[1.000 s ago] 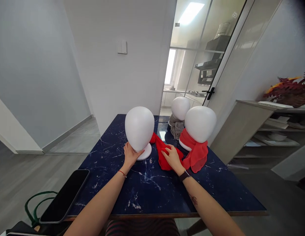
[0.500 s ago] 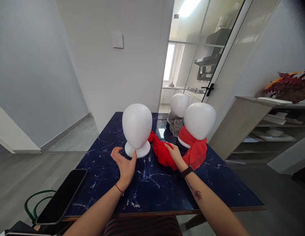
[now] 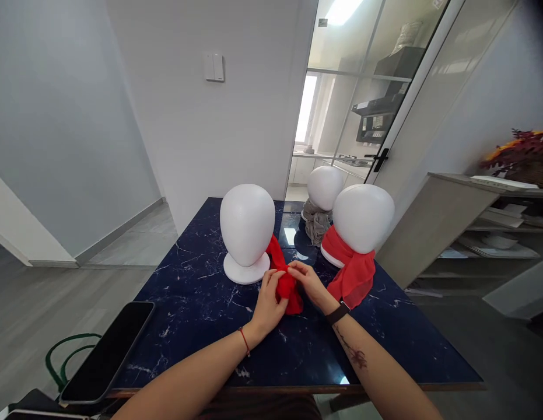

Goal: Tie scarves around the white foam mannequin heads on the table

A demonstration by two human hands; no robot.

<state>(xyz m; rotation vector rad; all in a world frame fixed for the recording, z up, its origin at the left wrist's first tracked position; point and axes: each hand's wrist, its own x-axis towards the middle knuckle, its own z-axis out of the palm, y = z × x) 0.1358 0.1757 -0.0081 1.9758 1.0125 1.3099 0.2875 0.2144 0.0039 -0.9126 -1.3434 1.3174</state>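
Observation:
A loose red scarf [image 3: 276, 252] runs from behind the nearest white mannequin head [image 3: 247, 224] forward onto the table. My left hand [image 3: 271, 300] is closed on the bunched part of this scarf from its left side. From the right, my right hand [image 3: 309, 282] pinches the same cloth, its fingertips close to those of my left. The mannequin head stands upright on its round base, with nothing around its neck that I can see. To the right, another white mannequin head [image 3: 363, 217] wears a red scarf [image 3: 353, 277] wrapped around its neck, one end hanging onto the table.
Farther back stands a third mannequin head [image 3: 325, 188] with a grey-brown scarf [image 3: 317, 223] round its neck. A phone [image 3: 109, 350] lies at the left edge of the dark blue marbled table [image 3: 192, 315]. A shelf unit [image 3: 455, 233] stands right, beside a glass door [image 3: 341, 116].
My left hand has moved right, away from the nearest head's base, and taken hold of the loose red scarf. The cloth is now gathered between both hands.

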